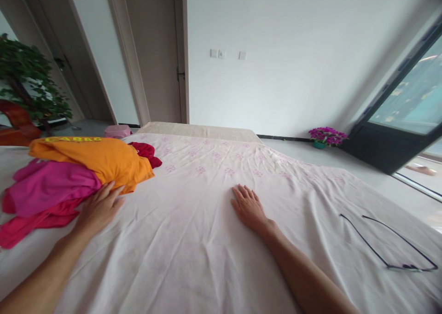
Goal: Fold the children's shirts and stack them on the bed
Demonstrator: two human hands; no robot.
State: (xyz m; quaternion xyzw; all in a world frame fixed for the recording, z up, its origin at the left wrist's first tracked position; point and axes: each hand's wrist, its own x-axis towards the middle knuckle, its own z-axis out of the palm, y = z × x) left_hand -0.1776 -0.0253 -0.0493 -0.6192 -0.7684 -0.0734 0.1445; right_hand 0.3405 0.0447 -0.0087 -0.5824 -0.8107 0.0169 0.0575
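A heap of clothes lies on the left of a pale, flower-patterned sheet (193, 222). On top is an orange garment (113, 159) with yellow letters, over a magenta garment (57, 183) and a red one (51, 217). A dark red piece (148, 153) shows behind the heap. My left hand (100, 208) rests at the heap's near right edge, its fingertips touching the orange cloth, fingers stretched out. My right hand (247, 206) lies flat on the sheet near the middle, fingers extended, holding nothing.
Black-framed glasses (388, 265) lie unfolded on the sheet at the right. Beyond the covered surface stand a pink stool (118, 130), a pot of purple flowers (327, 136) and a green leafy plant (29, 74). A white wall (276, 84) and a glass door (407, 102) bound the room.
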